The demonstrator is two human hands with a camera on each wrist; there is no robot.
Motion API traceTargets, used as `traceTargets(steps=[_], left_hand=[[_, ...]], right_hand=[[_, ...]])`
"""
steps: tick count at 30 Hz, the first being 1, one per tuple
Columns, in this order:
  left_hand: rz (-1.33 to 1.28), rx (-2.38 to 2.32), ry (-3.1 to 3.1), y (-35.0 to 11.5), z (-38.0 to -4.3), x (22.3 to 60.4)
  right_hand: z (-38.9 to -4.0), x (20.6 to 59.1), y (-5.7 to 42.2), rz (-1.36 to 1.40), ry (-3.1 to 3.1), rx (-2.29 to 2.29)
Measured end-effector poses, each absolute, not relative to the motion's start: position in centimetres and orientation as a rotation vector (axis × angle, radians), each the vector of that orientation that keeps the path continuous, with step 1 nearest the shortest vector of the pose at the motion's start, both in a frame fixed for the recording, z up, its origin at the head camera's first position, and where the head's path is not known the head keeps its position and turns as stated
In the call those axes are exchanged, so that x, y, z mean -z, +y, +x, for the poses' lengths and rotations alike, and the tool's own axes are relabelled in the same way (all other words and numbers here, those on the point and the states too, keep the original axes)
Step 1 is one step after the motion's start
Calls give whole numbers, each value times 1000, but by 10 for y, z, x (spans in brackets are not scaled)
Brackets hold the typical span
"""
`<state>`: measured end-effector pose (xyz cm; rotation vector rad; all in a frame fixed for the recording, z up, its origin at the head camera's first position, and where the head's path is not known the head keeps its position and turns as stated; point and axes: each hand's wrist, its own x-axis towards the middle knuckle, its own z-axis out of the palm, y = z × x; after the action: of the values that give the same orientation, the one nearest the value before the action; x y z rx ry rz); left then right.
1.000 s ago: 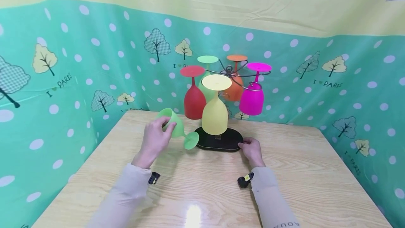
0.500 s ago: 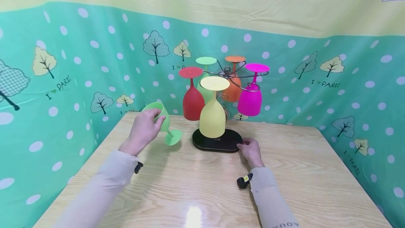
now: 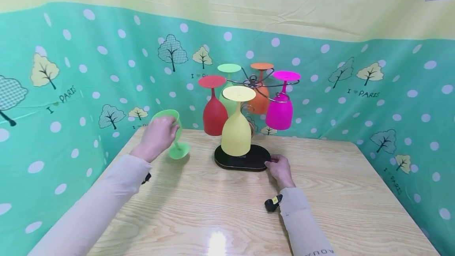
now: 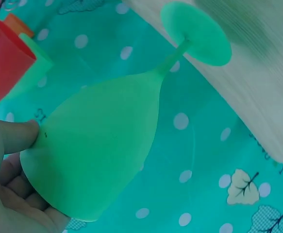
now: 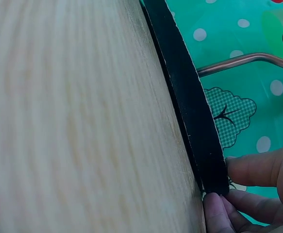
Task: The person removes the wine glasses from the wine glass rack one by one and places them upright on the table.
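My left hand (image 3: pixel 156 137) pinches a green plastic wine glass (image 4: pixel 102 141) at its rim, thumb outside the bowl. In the head view the glass tilts slightly at the left of the table, foot lowest; whether the foot touches the wood I cannot tell. My right hand (image 3: pixel 279 169) grips the right end of the black oval base (image 5: pixel 190 107) of a wire glass rack (image 3: pixel 253 83), thumb above and fingers at the lower edge. Upside down on the rack hang a red glass (image 3: pixel 215 117), a yellow glass (image 3: pixel 236 135), a magenta glass (image 3: pixel 279 112), an orange glass (image 3: pixel 259 102) and another green glass (image 3: pixel 227 100).
The light wooden table (image 3: pixel 220 200) runs back to a patterned green and yellow cloth (image 3: pixel 313 62), which also lines the left and right sides. Hanging glasses overhang the base at the front and left. Dark wrist cameras (image 3: pixel 273 203) sit under both sleeves.
My left hand has carried the green glass leftward, away from the rack, turning it from a steep tilt to nearly upright. My right hand stays on the base.
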<state>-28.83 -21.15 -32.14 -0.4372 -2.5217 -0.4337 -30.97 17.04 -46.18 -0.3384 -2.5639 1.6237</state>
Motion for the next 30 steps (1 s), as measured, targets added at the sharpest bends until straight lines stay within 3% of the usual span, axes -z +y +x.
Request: traceTargets(steps=[30], left_hand=[[-255, 173, -2714, -254, -349, 336]], right_hand=[[-310, 461, 173, -345, -2592, -1621]])
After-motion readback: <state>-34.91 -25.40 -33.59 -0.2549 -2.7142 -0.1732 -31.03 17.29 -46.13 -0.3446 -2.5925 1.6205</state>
